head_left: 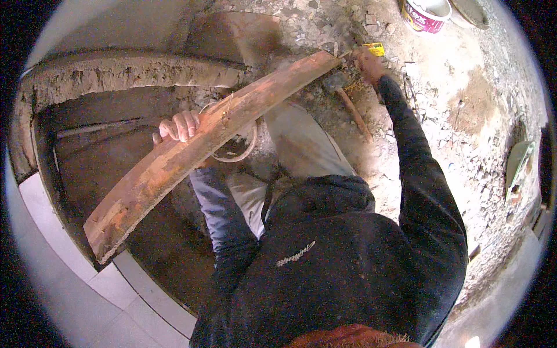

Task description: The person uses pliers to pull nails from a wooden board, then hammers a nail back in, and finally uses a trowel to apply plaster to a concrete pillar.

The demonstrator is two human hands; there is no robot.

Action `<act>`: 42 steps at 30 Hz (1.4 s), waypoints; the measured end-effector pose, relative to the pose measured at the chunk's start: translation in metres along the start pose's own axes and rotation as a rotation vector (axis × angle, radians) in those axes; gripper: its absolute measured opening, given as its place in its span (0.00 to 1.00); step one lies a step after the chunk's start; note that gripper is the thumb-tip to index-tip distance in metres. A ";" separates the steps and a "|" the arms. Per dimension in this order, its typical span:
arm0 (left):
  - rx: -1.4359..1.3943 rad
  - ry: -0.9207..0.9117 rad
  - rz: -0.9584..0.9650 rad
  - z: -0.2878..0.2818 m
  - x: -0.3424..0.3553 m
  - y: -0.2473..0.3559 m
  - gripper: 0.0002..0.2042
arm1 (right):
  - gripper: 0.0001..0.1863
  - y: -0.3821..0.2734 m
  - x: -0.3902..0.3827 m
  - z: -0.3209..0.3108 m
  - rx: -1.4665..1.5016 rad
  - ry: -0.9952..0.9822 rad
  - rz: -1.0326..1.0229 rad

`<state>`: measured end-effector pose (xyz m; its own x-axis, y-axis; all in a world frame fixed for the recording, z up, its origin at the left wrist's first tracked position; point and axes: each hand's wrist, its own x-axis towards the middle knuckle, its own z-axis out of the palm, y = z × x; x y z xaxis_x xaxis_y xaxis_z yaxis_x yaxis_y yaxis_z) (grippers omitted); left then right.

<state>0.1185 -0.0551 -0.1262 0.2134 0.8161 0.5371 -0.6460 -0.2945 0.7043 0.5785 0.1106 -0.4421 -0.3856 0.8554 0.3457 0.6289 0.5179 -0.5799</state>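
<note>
A long reddish-brown wooden board [212,124], rough and stained, slants from the lower left up to the upper middle. My left hand [181,126] is closed on the board's far edge, with its fingers curled over the top face. At the board's upper right end is my right hand [366,62], blurred and with its fingers bunched. Something thin between this hand and the board's end is too unclear to name. Just below that end a hammer [351,107] with a wooden handle lies on the rubble. A small yellow box [375,49] is beside my right hand.
A pit with dark soil [168,255] lies under the board's lower end, edged by pale tiles [119,284]. A concrete ledge [133,74] runs along its far side. Behind my right hand stands a white and magenta bucket [426,16]. Rubble covers the ground at right.
</note>
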 end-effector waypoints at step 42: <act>-0.088 0.196 0.018 0.025 0.050 -0.007 0.26 | 0.17 -0.184 0.009 -0.095 0.689 0.036 0.399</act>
<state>0.1524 -0.0246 -0.0926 0.0602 0.8948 0.4423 -0.7119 -0.2721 0.6474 0.5237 0.0235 -0.2622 -0.1900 0.9813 0.0321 0.1512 0.0615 -0.9866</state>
